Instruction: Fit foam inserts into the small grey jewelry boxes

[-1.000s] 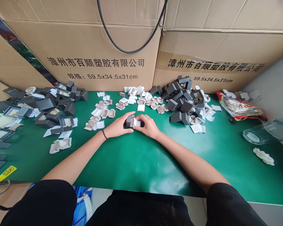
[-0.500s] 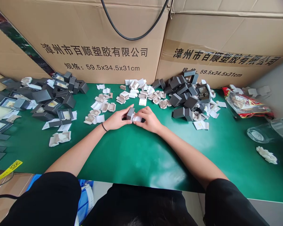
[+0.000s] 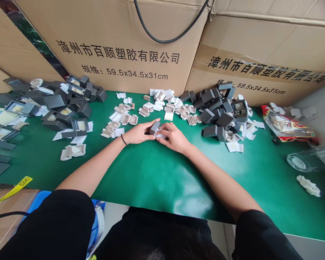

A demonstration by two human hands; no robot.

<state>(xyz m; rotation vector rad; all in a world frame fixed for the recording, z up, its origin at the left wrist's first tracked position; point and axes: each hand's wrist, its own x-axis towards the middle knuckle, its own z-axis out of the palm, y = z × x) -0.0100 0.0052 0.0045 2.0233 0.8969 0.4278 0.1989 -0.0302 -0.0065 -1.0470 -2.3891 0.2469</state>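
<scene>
Over the middle of the green table, my left hand (image 3: 139, 133) is closed around a small dark grey box (image 3: 155, 128), its thumb and fingers on the sides. My right hand (image 3: 176, 137) meets it from the right, fingers pinching a folded white paper piece (image 3: 160, 134) against the box. My fingers hide part of the box and most of the paper. Just beyond my hands lie several folded cardboard inserts (image 3: 170, 108), grey inside and white outside.
Piles of dark boxes stand at the left (image 3: 56, 101) and right (image 3: 219, 104). Large cartons (image 3: 119, 32) line the back of the green table (image 3: 141, 177). At the right are a red snack bag (image 3: 289, 124), a clear glass jar (image 3: 298, 161) and crumpled tissue (image 3: 308, 186).
The whole view has shifted and tilted slightly, moving things rightward in the picture. The white paper sits closer against the dark box; both hands keep their grip.
</scene>
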